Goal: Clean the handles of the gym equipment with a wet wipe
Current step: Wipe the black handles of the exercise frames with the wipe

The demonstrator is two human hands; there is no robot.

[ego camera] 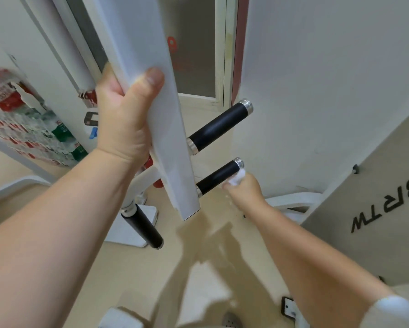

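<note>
A single wide-angle view comes from the person's head, looking forward and steeply down along both bare forearms toward the beige floor (137, 275). It sits close to the white bar (151, 95) of the gym machine, which fills the upper middle, with the left hand (125, 114) very near the lens and the right hand (243, 188) farther off and lower. Straight edges bow toward the frame's borders. No second view shares this scene
</note>
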